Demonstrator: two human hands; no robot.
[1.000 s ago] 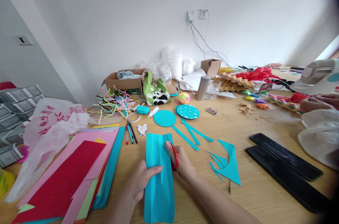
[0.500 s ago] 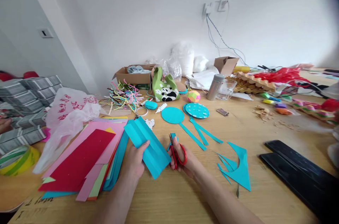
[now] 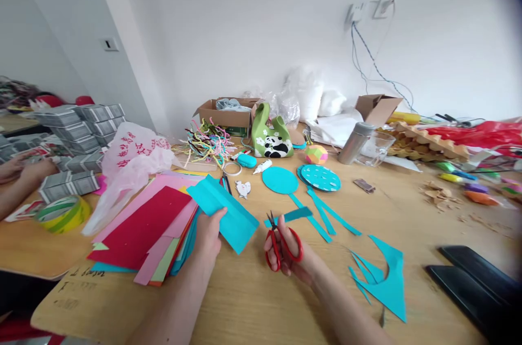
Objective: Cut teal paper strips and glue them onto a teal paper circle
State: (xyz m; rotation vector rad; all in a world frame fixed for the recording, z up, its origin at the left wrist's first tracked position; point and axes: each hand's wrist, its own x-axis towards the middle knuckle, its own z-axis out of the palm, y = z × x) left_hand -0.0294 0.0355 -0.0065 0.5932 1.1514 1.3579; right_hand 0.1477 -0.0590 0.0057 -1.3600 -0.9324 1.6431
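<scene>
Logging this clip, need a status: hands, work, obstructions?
Left hand: grip on creased blue paper sheet. Right hand: red-handled metal scissors, narrow blue paper strip beside the blades. Nothing visible between the hands.

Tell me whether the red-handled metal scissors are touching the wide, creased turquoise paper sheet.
Apart: the head view shows bare wooden tabletop between the scissors and the nearest corner of the sheet.

— How does the turquoise paper (image 3: 235,219) look?
— It is a rectangular sheet with fold lines, and it lies slantwise.
— And the scissors (image 3: 274,228)?
— They have red handles; their blades are slightly open, pointing away, near the narrow turquoise strip (image 3: 299,214).
</scene>
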